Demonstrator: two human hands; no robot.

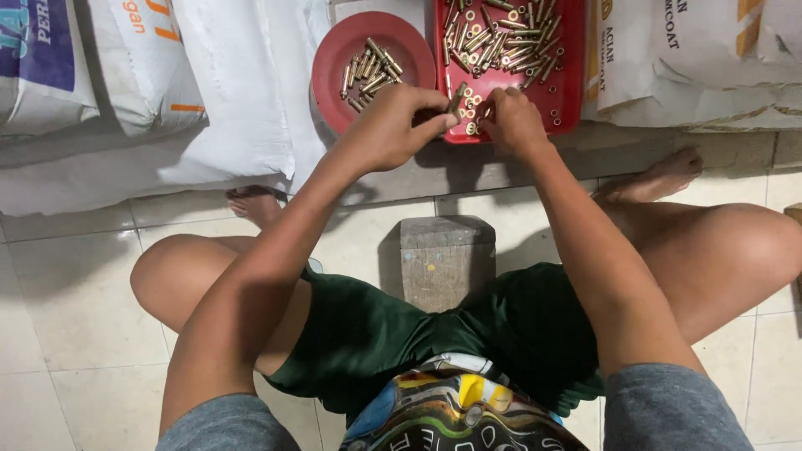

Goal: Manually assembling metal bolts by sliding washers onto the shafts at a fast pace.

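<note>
My left hand (393, 125) pinches a small brass tube (457, 97) between thumb and fingertips, just over the near edge of a red rectangular tray (570, 92). My right hand (511, 121) is curled at the tray's near edge, fingertips among small brass rings (473, 108); what it grips is hidden. The tray holds several brass tubes (501, 42) and rings. To the left of the tray, a round red plate (330, 67) carries several more brass tubes (369, 71).
A square wooden block (447, 259) stands on the tiled floor (75, 317) between my knees. White sacks (234, 83) lie at left and more sacks (693, 58) at right. The tray and plate rest on a grey slab (618, 142). My bare feet flank it.
</note>
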